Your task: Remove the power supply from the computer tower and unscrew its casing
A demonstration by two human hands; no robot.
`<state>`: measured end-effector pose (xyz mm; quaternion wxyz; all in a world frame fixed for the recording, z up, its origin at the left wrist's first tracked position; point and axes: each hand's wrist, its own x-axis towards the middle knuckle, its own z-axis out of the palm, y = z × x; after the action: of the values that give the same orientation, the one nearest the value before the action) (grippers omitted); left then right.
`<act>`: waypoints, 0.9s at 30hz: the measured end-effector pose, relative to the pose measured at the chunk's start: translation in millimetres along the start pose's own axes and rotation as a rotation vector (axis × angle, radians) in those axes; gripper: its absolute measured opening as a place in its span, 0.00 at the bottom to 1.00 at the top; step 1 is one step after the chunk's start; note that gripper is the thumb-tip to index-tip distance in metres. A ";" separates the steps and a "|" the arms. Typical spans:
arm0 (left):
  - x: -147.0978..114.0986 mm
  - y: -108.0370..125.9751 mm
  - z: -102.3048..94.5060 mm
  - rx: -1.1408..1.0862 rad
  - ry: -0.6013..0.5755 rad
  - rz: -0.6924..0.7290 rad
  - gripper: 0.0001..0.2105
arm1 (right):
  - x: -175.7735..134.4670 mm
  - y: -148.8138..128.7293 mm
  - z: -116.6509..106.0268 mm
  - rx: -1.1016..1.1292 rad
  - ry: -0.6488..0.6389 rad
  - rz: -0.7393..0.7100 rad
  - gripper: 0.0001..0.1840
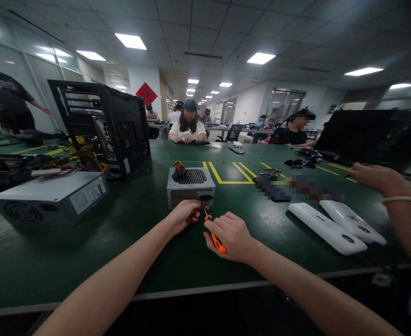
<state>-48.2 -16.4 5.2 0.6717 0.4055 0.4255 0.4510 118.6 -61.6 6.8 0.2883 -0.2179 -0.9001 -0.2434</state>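
My right hand (pixel 231 235) is wrapped round the orange handle of a screwdriver (pixel 219 244), whose thin shaft points up and left. My left hand (pixel 184 215) is closed with its fingertips pinched close to the screwdriver's tip. What those fingers hold, if anything, is too small to make out. Just beyond both hands a silver power supply (pixel 187 194) stands on the green table, its vented faces and socket showing. A bundle of dark and coloured cables (pixel 179 171) lies on top of it.
On the left are a larger power supply (pixel 51 198) and an open black computer case (pixel 131 135). Two white devices (pixel 326 228) and a blurred dark object (pixel 271 187) lie on the right. Another person's hand (pixel 380 179) reaches in near a black monitor (pixel 362 135).
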 end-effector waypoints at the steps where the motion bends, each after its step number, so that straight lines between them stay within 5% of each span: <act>1: -0.1 0.1 0.2 -0.003 0.002 -0.003 0.06 | -0.6 0.4 0.7 0.000 0.002 -0.013 0.08; 8: -0.3 -0.9 0.9 -0.002 0.024 0.001 0.06 | 0.0 3.2 -3.4 -0.012 -0.079 -0.096 0.03; 13: 1.3 -1.8 0.2 -0.015 0.029 0.015 0.05 | 1.7 0.9 -2.7 0.008 -0.045 -0.007 0.09; 21: 0.6 -1.6 0.9 -0.024 0.029 0.014 0.04 | -1.4 2.8 0.1 0.006 -0.089 -0.044 0.03; 27: 1.5 -2.5 0.3 -0.016 0.024 0.024 0.04 | 0.7 2.6 0.4 0.006 -0.055 0.010 0.08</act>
<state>-46.9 -15.7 2.7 0.6641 0.3998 0.4252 0.4672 119.3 -59.2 7.8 0.2656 -0.2283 -0.9073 -0.2329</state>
